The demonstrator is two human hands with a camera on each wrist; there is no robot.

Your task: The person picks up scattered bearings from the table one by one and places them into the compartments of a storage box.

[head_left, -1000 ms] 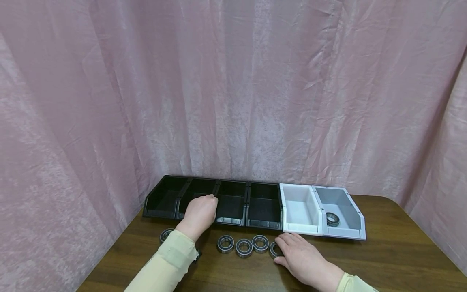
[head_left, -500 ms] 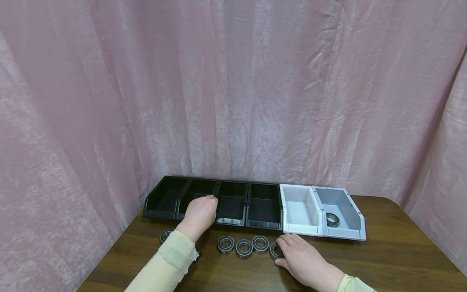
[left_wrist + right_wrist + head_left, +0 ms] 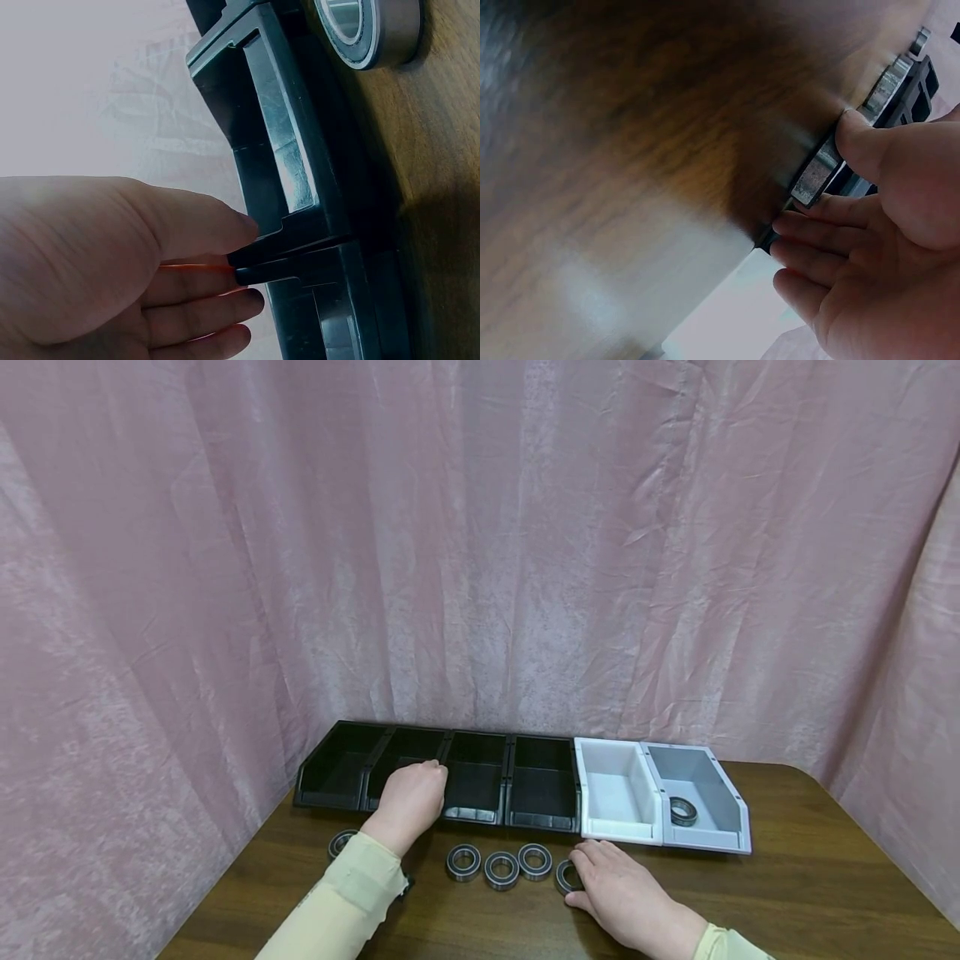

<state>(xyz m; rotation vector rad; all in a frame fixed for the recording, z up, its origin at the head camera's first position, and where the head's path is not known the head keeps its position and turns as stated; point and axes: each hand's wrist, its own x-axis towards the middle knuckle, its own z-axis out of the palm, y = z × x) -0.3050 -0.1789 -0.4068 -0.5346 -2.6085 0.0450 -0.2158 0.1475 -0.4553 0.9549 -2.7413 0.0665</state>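
Observation:
My left hand (image 3: 411,793) reaches to the row of black bins and pinches the adjoining side walls of two of them. In the left wrist view, its thumb lies on one side of the black bin (image 3: 289,120) wall and the fingers on the other. At the right, my right hand (image 3: 622,889) holds a ball bearing (image 3: 562,883) flat at the table surface, in front of the white bin (image 3: 622,832). The right wrist view has this bearing (image 3: 815,176) between thumb and index finger, while the other fingers extend past it. The hand covers part of its ring.
Three more bearings lie left of the held one, the nearest a bearing (image 3: 524,862). Another bearing (image 3: 335,843) is partly behind the left sleeve. The grey bin (image 3: 708,837) at the row's right end contains one bearing (image 3: 674,811). A pink curtain (image 3: 480,568) hangs behind the table (image 3: 795,860).
My right hand and its bearing have shifted very slightly to the right. My left hand stays in place on the black bins.

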